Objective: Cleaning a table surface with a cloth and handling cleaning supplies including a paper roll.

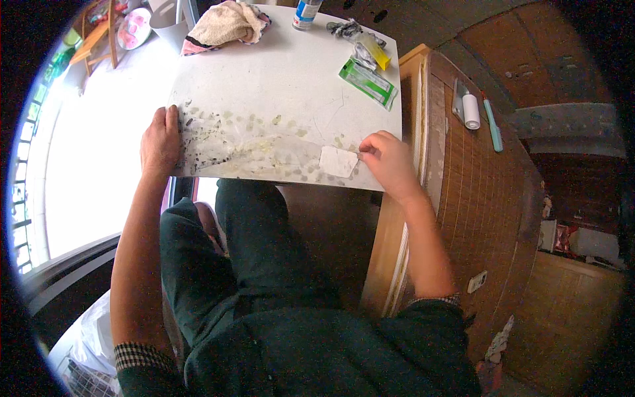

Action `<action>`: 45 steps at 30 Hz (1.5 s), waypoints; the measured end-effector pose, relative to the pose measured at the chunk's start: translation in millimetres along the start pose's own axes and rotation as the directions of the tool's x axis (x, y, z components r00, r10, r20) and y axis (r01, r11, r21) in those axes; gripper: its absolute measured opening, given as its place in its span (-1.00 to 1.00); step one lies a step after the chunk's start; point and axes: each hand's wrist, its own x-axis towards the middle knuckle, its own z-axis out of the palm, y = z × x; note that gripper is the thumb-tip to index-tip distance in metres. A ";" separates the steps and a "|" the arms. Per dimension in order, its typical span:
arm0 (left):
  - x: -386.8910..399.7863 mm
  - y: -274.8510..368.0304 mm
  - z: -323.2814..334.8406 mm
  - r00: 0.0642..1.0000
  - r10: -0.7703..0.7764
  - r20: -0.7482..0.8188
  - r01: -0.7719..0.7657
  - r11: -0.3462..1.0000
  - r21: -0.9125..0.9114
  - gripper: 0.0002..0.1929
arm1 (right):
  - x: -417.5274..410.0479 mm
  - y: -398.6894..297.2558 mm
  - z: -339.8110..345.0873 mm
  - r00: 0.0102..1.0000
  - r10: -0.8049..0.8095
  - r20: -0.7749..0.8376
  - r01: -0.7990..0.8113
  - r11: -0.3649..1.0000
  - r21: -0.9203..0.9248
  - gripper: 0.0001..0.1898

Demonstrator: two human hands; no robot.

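A white tabletop (pixel 283 79) lies before me, its near half marked with grey, black and yellowish stains. My left hand (pixel 160 141) rests at the table's left edge, its fingertips on the rim and nothing seen in it. At the near right, my right hand (pixel 387 161) pinches the right edge of a small white square piece (pixel 338 161), which lies flat on the stained surface. Whether that piece is paper, wipe or film is hard to tell. The fingers of my right hand hide its right edge.
Along the table's far side are a beige cloth (pixel 228 27), a can or bottle (pixel 306 14), crumpled wrappers (pixel 358 42) and a green packet (pixel 368 82). A bamboo-mat surface (pixel 476 198) at right holds a white cylinder (pixel 471 111) and a light-blue handled tool (pixel 492 124).
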 end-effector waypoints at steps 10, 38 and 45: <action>-0.8 2.5 -1.7 1.000 0.013 -0.006 -0.013 1.000 -0.002 -0.46 | 3.3 -3.0 -1.5 0.999 -0.043 0.013 0.044 0.997 -0.065 -0.90; 0.1 -0.7 -0.5 1.000 0.009 0.001 -0.009 1.000 -0.016 -0.45 | 5.9 1.6 -4.8 0.979 -0.181 0.094 0.197 0.960 -0.197 -0.92; 0.1 0.7 -1.2 1.000 0.031 -0.003 -0.031 0.999 -0.019 -0.45 | 9.0 -3.3 -4.1 0.975 -0.210 0.065 0.220 0.954 -0.205 -0.92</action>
